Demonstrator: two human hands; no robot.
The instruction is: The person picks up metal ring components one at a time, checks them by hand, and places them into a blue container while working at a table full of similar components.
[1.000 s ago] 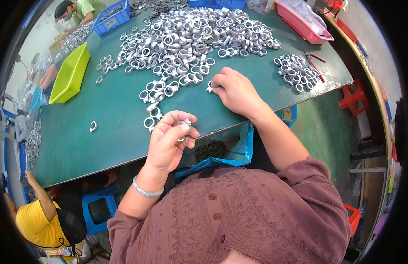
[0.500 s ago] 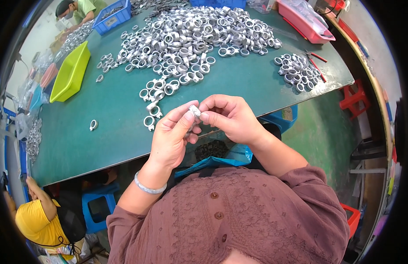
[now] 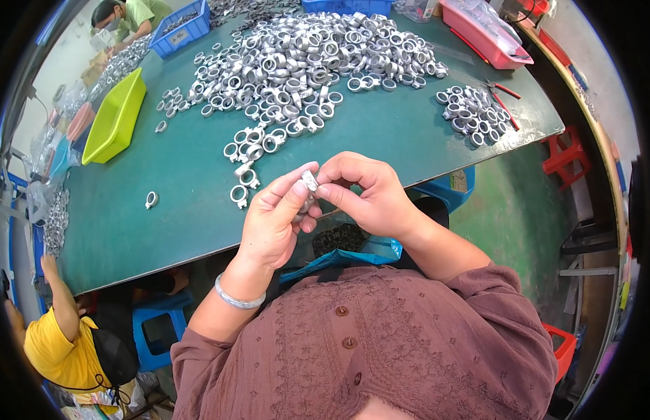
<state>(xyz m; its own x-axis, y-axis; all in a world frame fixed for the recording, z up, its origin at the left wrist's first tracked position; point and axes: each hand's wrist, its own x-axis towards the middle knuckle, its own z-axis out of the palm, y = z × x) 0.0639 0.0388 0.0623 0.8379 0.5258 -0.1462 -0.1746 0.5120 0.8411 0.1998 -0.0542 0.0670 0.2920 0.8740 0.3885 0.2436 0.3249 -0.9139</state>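
Over the near table edge, my left hand (image 3: 274, 213) is closed on a silver metal ring clamp (image 3: 309, 180), its thumb and fingers on either side; part of the ring is hidden behind them. My right hand (image 3: 367, 192) meets it from the right, thumb and forefinger pinched together at the ring's edge. Whatever those right fingertips hold is too small to make out. Just beyond my left hand, a few similar ring clamps (image 3: 239, 194) trail toward a large heap of them (image 3: 290, 66). One lone ring clamp (image 3: 152, 199) lies off to the left.
A smaller pile of ring clamps (image 3: 472, 115) lies at right beside red-handled pliers (image 3: 506, 105) on the green table (image 3: 178, 231). Bins stand around: yellow-green (image 3: 115, 119), blue (image 3: 179, 29), pink (image 3: 489, 38). A person in yellow (image 3: 59, 343) is at lower left; another person (image 3: 129, 17) works at far left.
My hands stay at the same place, with only a slight shift of the right fingers against the ring clamp. The person in yellow has stretched an arm toward the table's left end.
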